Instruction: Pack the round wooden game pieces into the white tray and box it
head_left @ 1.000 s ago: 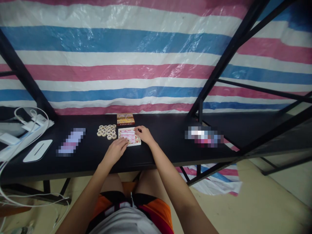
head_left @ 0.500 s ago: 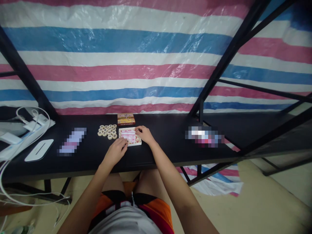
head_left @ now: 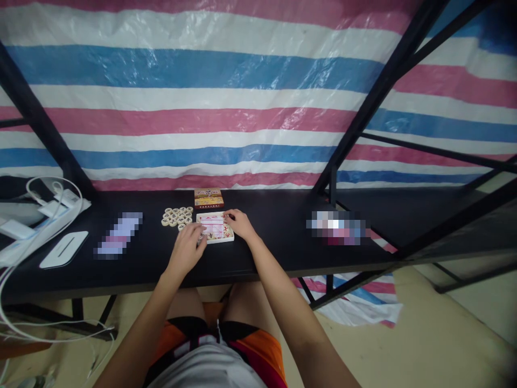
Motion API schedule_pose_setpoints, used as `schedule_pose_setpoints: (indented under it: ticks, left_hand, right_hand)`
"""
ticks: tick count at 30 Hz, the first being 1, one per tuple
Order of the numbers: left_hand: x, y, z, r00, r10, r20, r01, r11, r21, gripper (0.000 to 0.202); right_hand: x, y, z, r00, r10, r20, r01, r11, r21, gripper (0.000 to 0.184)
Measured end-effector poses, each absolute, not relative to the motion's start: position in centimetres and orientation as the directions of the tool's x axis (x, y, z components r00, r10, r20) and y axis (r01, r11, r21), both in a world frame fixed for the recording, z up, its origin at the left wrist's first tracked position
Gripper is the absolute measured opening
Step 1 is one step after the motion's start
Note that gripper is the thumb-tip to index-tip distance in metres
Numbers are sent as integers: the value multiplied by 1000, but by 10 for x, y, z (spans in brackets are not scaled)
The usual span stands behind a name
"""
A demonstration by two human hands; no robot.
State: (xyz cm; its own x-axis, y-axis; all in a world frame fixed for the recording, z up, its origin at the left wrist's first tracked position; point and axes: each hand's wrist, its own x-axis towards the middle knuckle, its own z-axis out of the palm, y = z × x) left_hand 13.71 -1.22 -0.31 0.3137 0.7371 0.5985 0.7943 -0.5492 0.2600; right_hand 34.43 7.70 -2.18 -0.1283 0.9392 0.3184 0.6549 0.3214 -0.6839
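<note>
A shallow white box (head_left: 215, 241) on the black table holds Chinese chess pieces (head_left: 226, 231) with red and dark characters, and a pink-lined folded sheet (head_left: 212, 222) lies over them. My left hand (head_left: 188, 247) is at the box's left front corner, its thumb and fingers bent around what looks like a chess piece, mostly hidden. Over the far right corner of the box curls my right hand (head_left: 239, 222), gripping its edge. Left of the box, several round pieces with dark characters (head_left: 176, 215) lie grouped in rows; my left hand partly covers the nearest ones.
Behind the white box stands a printed brown cardboard box (head_left: 208, 198). A blurred-out item (head_left: 120, 233), a white flat plate (head_left: 64, 249) and white cables (head_left: 67, 196) lie to the left. Another blurred-out item (head_left: 337, 227) is at the right, by the black frame (head_left: 359, 134).
My left hand has moved left from over the box to its left edge, towards the grouped pieces. My right hand stays at the far right corner.
</note>
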Motion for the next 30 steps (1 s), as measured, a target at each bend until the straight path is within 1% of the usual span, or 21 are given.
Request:
schedule_pose_setpoints:
  ticks: [3,6,8,10,14,17,23,30]
  left_hand:
    - [122,-8,-3,201,804,559,883,-396,251,23]
    - [111,-5,-7,113,838,534,950,-249,189,24]
    - [108,-5,-10,99,850,518,970,-198,138,25]
    - [108,-6,-13,112,865,490,976,-188,108,25]
    - [110,-7,-13,129,881,455,973,-201,115,25]
    - [110,-8,-11,131,879,459,977,-194,92,26]
    - [111,-11,-10,58,866,497,996,-82,27,30]
    - [114,-13,-6,64,880,470,997,-82,17,23]
  right_hand:
    - [344,77,-22,-129,939,320,657,322,-681,20]
    - [345,77,-23,-123,939,322,659,319,-681,20]
    - [345,78,-24,-122,939,321,659,319,-681,20]
    - [345,78,-24,-124,939,320,657,320,-682,20]
    - [345,78,-24,-122,938,326,654,323,-684,20]
    - [345,78,-24,-120,936,330,658,324,-680,21]
    - [345,78,-24,-117,937,328,652,322,-686,22]
    - [345,77,-23,-121,936,331,655,326,-682,22]
